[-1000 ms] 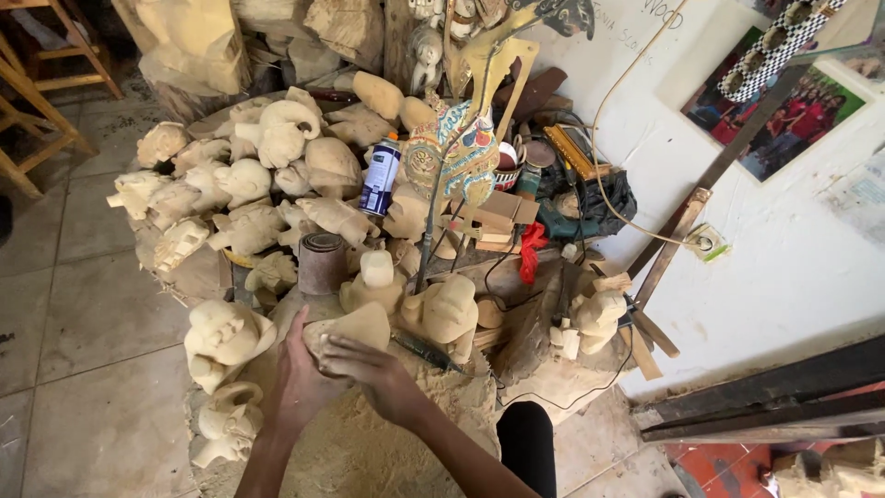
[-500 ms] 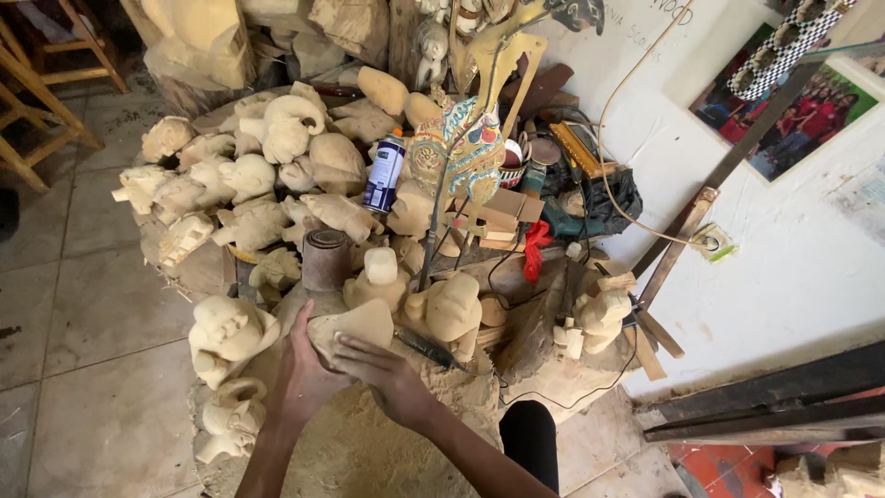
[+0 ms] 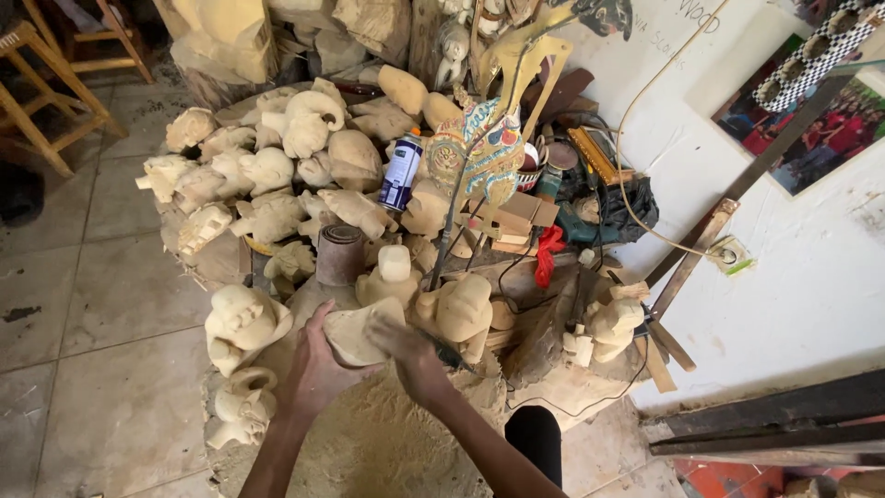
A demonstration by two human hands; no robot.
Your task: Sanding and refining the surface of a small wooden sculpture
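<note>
The carving [image 3: 355, 334] lies between both hands, on the near part of the worktop [image 3: 369, 443]. Behind it stands a sandpaper roll [image 3: 339, 254]; further behind, a spray can [image 3: 400, 172] among many carvings. A chair [image 3: 41, 92] stands far left.

Even daylight, soft shadows
Bright white wall [image 3: 811, 277] at right, no glare; slight wide-angle bending at edges, mild softness.

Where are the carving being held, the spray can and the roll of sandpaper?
carving [image 3: 355, 334], head view, on its pale upper face between the hands.
spray can [image 3: 400, 173], head view, on the middle of its body.
roll of sandpaper [image 3: 339, 255], head view, on its brown side.
</note>
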